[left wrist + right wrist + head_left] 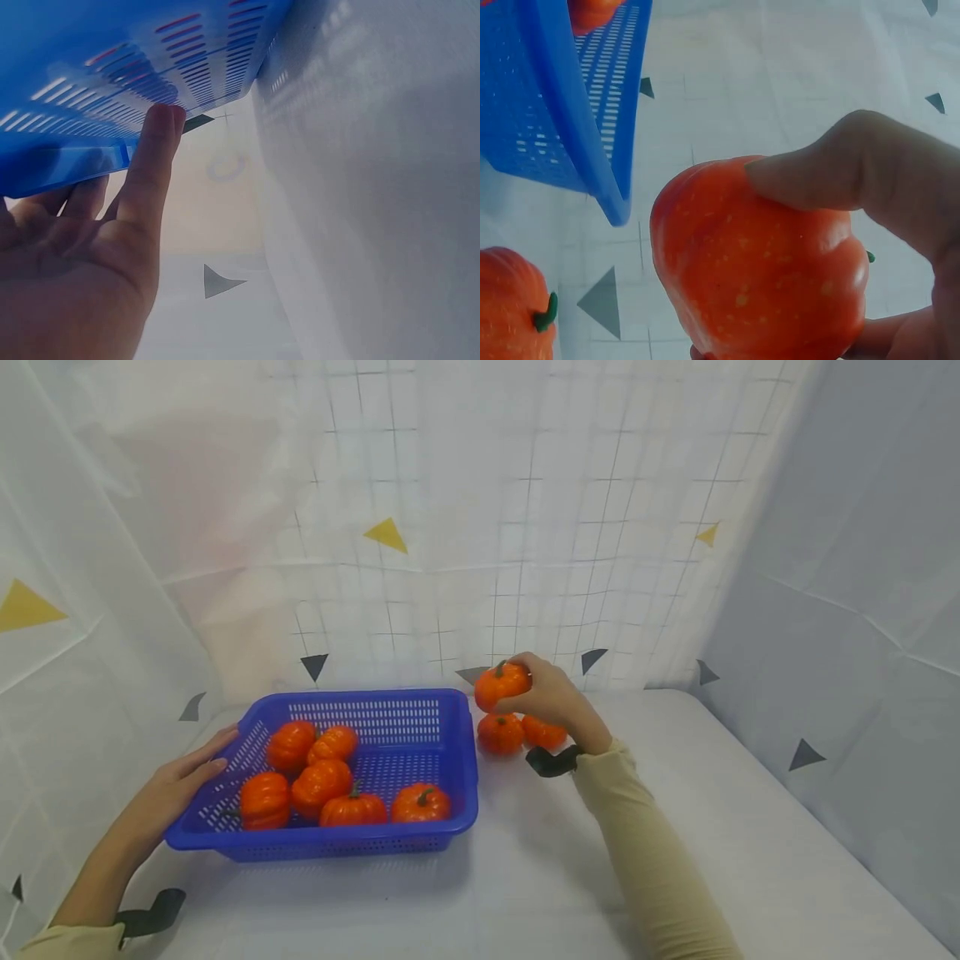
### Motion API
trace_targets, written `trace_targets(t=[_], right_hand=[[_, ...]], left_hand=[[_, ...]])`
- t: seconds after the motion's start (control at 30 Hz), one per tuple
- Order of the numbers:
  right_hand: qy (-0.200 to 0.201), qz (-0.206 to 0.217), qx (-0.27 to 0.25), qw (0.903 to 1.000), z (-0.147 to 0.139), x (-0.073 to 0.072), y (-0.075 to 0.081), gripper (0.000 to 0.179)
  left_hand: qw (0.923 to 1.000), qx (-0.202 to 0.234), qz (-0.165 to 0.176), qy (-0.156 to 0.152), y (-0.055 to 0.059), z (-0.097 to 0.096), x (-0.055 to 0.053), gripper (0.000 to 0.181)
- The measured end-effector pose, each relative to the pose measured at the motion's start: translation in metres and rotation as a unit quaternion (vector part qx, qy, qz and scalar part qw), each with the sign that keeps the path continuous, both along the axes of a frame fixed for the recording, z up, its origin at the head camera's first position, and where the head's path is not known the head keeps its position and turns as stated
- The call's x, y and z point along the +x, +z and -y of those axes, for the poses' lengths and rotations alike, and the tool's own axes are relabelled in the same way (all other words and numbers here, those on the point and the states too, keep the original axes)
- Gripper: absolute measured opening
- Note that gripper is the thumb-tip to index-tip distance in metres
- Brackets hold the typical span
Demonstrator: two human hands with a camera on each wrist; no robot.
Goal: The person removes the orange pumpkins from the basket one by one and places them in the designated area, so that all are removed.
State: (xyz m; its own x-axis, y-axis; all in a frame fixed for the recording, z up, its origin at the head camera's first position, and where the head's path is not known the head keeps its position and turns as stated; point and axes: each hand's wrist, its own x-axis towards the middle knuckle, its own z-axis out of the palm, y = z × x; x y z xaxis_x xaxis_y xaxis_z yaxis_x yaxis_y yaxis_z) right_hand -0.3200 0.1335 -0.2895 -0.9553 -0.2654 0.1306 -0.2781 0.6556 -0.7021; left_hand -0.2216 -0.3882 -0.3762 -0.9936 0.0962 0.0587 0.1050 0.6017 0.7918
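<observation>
A blue plastic basket (322, 839) with slotted walls stands on the table, several small orange pumpkins (321, 787) inside it. At its left side my left hand (176, 789) grips the rim; some fingers pass over the edge and others press the outer wall below, as the left wrist view shows. Beyond the basket's right side, my right hand (551, 697) holds another small pumpkin (757, 262) above the table, thumb on one side and fingers partly hidden behind it. Beneath that hand, two more pumpkins lie on the table, one (500, 734) near the basket and one (543, 732) beside it.
White sheeting (480, 527) with grid lines and dark and yellow triangles rises behind the table. Grey-white sheeting (847, 568) closes off the right side. The white table (675, 793) extends right of the basket.
</observation>
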Motion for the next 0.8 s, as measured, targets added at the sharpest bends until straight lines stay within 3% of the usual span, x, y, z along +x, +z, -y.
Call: trace_targets(t=[0.33,0.8], right_hand=[[-0.021,0.007,-0.014,0.9997,-0.025,-0.017,-0.009,0.064],[-0.075,0.051,-0.048,0.9948,-0.063,-0.034,-0.018,0.074]], left_hand=[[0.9999,-0.009,-0.009,0.004,0.0,-0.002,0.0,0.066],[0.9999,-0.011,-0.008,0.002,0.001,-0.002,0.001,0.066]])
